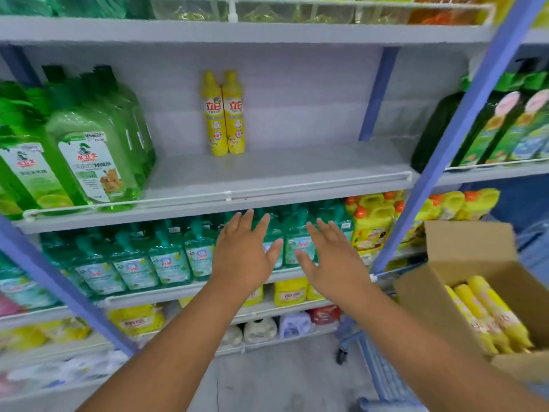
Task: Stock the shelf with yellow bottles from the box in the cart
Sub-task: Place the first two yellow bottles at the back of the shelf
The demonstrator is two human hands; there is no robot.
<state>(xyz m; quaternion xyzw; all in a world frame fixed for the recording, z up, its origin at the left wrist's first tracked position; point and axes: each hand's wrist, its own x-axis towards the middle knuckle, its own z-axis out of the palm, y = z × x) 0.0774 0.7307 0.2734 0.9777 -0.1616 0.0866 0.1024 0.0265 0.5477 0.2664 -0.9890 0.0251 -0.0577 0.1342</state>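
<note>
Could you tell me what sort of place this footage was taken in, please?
Most likely a shop's cleaning-products aisle: tiered shelves packed with green detergent bottles, two yellow bottles, and a box of stock in a cart.

Grey shelf [297, 173], two yellow bottles [224, 114] upright

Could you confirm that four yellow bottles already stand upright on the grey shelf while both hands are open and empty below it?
Not quite: the head view shows two yellow bottles, not four, standing upright side by side on the grey shelf. The rest holds: the left hand and right hand are open and empty below it.
</note>
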